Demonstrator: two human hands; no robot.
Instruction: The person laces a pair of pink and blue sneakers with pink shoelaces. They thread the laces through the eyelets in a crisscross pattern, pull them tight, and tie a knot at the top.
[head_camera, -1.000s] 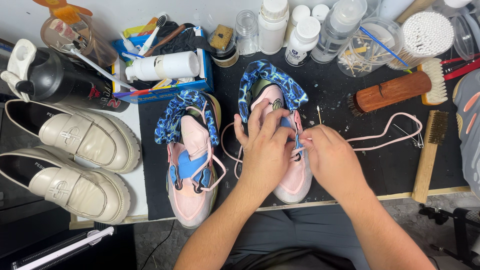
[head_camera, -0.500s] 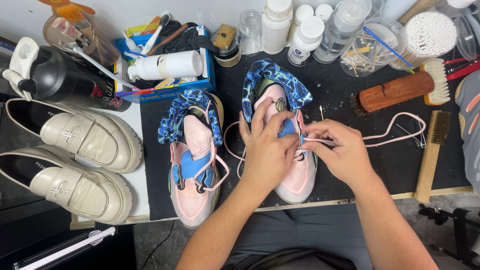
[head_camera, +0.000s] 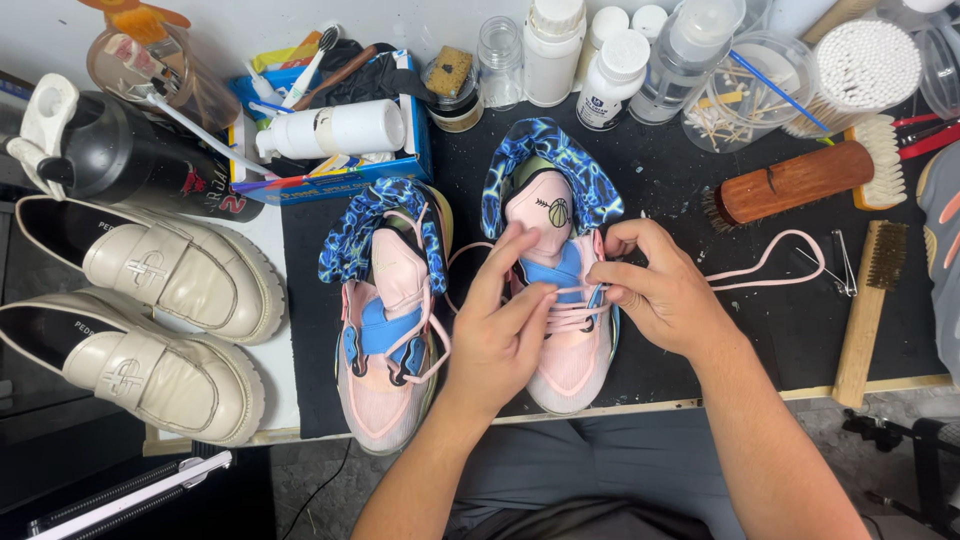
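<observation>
Pink lace (head_camera: 770, 262) runs through the right-hand sneaker (head_camera: 560, 300), which lies toe toward the person on the black mat (head_camera: 700, 200); this sneaker serves as the reference landmark. The left hand (head_camera: 505, 335) rests flat on the sneaker's upper, fingers (head_camera: 510, 265) extended up toward the pink tongue, pressing the shoe down rather than gripping it. The right hand (head_camera: 655, 290) sits at the sneaker's right edge with fingers curled closed, pinching the lace at the eyelet row; the exact contact point is hidden by the fingers. From that pinch, the free lace loops away to the right of the sneaker across the mat. A second matching sneaker (head_camera: 385, 320) lies just left of the landmark, its own lace loosely threaded. Two cream loafers (head_camera: 160, 320) sit well left of it. A wooden brush (head_camera: 800, 180) lies up and right of the landmark, and white bottles (head_camera: 600, 60) stand beyond its blue-patterned collar.
</observation>
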